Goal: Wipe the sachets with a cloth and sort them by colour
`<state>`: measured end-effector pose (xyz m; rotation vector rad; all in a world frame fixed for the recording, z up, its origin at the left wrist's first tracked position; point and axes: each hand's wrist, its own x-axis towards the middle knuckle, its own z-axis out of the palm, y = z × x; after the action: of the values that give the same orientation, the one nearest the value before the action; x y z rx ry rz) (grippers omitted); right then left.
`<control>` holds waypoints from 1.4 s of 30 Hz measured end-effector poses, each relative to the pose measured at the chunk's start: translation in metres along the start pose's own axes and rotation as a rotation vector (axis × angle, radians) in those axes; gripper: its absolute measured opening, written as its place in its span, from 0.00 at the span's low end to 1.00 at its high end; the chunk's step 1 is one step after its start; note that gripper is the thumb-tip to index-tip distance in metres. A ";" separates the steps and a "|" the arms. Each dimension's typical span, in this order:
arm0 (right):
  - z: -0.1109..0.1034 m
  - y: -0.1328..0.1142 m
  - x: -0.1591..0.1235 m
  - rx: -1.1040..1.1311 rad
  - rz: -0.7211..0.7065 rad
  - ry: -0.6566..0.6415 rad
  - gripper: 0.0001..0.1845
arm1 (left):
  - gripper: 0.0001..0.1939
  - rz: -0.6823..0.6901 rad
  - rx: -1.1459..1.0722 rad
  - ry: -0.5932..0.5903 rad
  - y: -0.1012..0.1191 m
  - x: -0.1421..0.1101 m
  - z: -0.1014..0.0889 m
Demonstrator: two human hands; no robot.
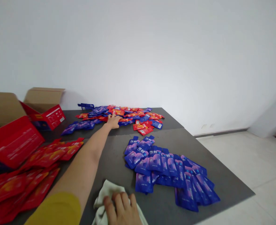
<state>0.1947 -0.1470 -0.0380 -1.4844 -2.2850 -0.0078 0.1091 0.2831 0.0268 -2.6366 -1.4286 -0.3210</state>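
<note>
1. Our left hand (pixel 113 121) reaches out across the dark grey table (pixel 119 168) to the far pile of mixed red, orange and blue sachets (pixel 130 114), at the top middle of the frame. Its fingers are spread apart, lying on or just over the pile, and they are clamped on nothing that we can see.
2. These sachets look light, soft and glossy, so we judge they would bend easily and slide over one another. A pinch at a flat edge or corner looks like the surest hold on a single sachet.
3. Our right hand (pixel 122 209) lies on a crumpled pale cloth (pixel 109 193) at the bottom centre. Its fingers are together and slightly curled, but we cannot tell whether they are gripping the cloth or only pressing on it.
4. Just above and to the right of that hand lies a loose heap of blue pouches (pixel 166 168). They look a little firmer at their narrow tops, which seem the best place to hold them.
5. At the left, red sachets (pixel 22 187) are heaped in front of a red box (pixel 11 142). Behind it, at the upper left, a cardboard carton (pixel 42 99) stands open around a second red box (pixel 51 117). We cannot see what either red box contains.
</note>
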 end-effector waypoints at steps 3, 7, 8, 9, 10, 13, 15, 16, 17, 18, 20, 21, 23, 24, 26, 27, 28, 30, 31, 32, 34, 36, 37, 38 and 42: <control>-0.031 -0.003 -0.001 0.068 -0.016 -0.031 0.34 | 0.26 0.070 0.088 0.118 0.007 -0.039 -0.009; -0.054 -0.013 0.002 0.058 0.036 -0.013 0.29 | 0.29 0.105 0.181 0.191 0.018 -0.102 -0.035; -0.054 -0.017 0.002 0.022 0.093 0.001 0.28 | 0.30 0.093 0.194 0.189 0.021 -0.119 -0.044; -0.053 -0.021 0.003 -0.024 0.162 0.019 0.27 | 0.29 0.073 0.204 0.177 0.025 -0.138 -0.054; -0.052 -0.025 0.003 -0.073 0.235 0.036 0.25 | 0.28 0.049 0.213 0.159 0.029 -0.157 -0.065; -0.050 -0.033 0.004 -0.174 0.384 0.059 0.15 | 0.21 -0.024 0.257 0.113 0.052 -0.220 -0.098; -0.056 -0.033 0.004 -0.165 0.406 0.040 0.14 | 0.18 -0.100 0.300 0.092 0.073 -0.263 -0.113; -0.059 -0.032 0.004 -0.133 0.411 0.017 0.16 | 0.18 -0.160 0.324 0.078 0.085 -0.285 -0.116; -0.064 -0.030 0.005 -0.089 0.438 -0.023 0.18 | 0.18 -0.214 0.341 0.061 0.097 -0.307 -0.117; -0.068 -0.027 0.006 -0.033 0.466 -0.062 0.21 | 0.18 -0.239 0.354 0.044 0.109 -0.329 -0.115; -0.077 -0.025 0.009 0.089 0.490 -0.078 0.24 | 0.19 -0.275 0.356 0.014 0.132 -0.369 -0.107; -0.081 -0.025 0.010 0.118 0.498 -0.030 0.24 | 0.19 -0.310 0.338 -0.010 0.142 -0.387 -0.102; -0.088 -0.029 0.017 0.166 0.480 0.101 0.25 | 0.21 -0.360 0.293 -0.066 0.159 -0.416 -0.095; -0.090 -0.032 0.022 0.187 0.455 0.177 0.25 | 0.21 -0.365 0.279 -0.088 0.166 -0.426 -0.094; -0.092 -0.038 0.035 0.248 0.374 0.312 0.24 | 0.22 -0.341 0.277 -0.107 0.176 -0.438 -0.096; -0.090 -0.042 0.043 0.278 0.321 0.363 0.23 | 0.22 -0.330 0.278 -0.111 0.179 -0.441 -0.099; -0.087 -0.046 0.050 0.301 0.263 0.395 0.22 | 0.22 -0.330 0.268 -0.124 0.182 -0.442 -0.103; -0.077 -0.058 0.059 0.302 0.138 0.381 0.20 | 0.19 -0.361 0.199 -0.167 0.185 -0.445 -0.110; -0.071 -0.065 0.060 0.272 0.070 0.331 0.18 | 0.18 -0.397 0.151 -0.182 0.186 -0.447 -0.113; -0.063 -0.072 0.058 0.225 0.001 0.264 0.17 | 0.18 -0.445 0.105 -0.180 0.186 -0.449 -0.114; -0.049 -0.083 0.049 0.099 -0.138 0.106 0.18 | 0.17 -0.558 0.030 -0.127 0.186 -0.456 -0.113; -0.038 -0.087 0.038 0.003 -0.227 0.001 0.21 | 0.17 -0.628 -0.024 -0.055 0.185 -0.462 -0.109; -0.034 -0.086 0.035 -0.030 -0.258 -0.039 0.23 | 0.17 -0.630 -0.048 -0.032 0.185 -0.463 -0.107; -0.032 -0.083 0.035 -0.052 -0.264 -0.066 0.25 | 0.17 -0.622 -0.068 -0.022 0.185 -0.463 -0.106; -0.034 -0.068 0.052 -0.093 -0.158 -0.094 0.30 | 0.18 -0.606 -0.094 -0.043 0.187 -0.456 -0.112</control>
<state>0.1283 -0.1384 0.0256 -1.3709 -2.5031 -0.0924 0.0097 -0.2122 0.0225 -2.2171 -2.2547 -0.3931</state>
